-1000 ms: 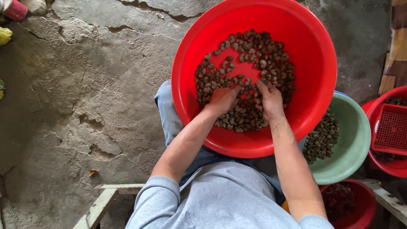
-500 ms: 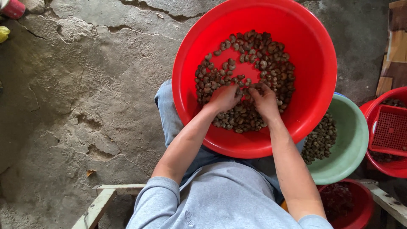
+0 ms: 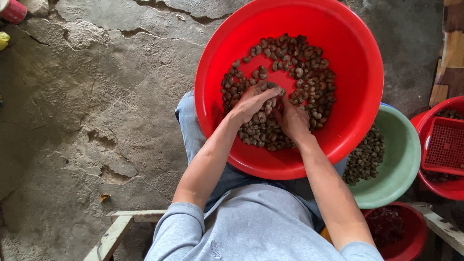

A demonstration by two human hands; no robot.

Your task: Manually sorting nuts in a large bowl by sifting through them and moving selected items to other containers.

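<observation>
Both hands drawn together — left hand [image 3: 252, 101], right hand [image 3: 291, 121] cupping nuts [image 3: 299, 63], red basin [image 3: 357, 116], cracked concrete floor [image 3: 96, 111].

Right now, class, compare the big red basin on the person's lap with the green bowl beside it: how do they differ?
The red basin is larger and in full view; the green bowl is smaller and partly hidden beneath the basin's rim. Both hands, the left hand and the right hand, work in the red basin; none touches the green bowl. Both are round and hold small brown nuts.

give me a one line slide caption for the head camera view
Both hands, left hand and right hand, sort brown nuts in a large red basin on the lap, above cracked concrete floor.
</observation>
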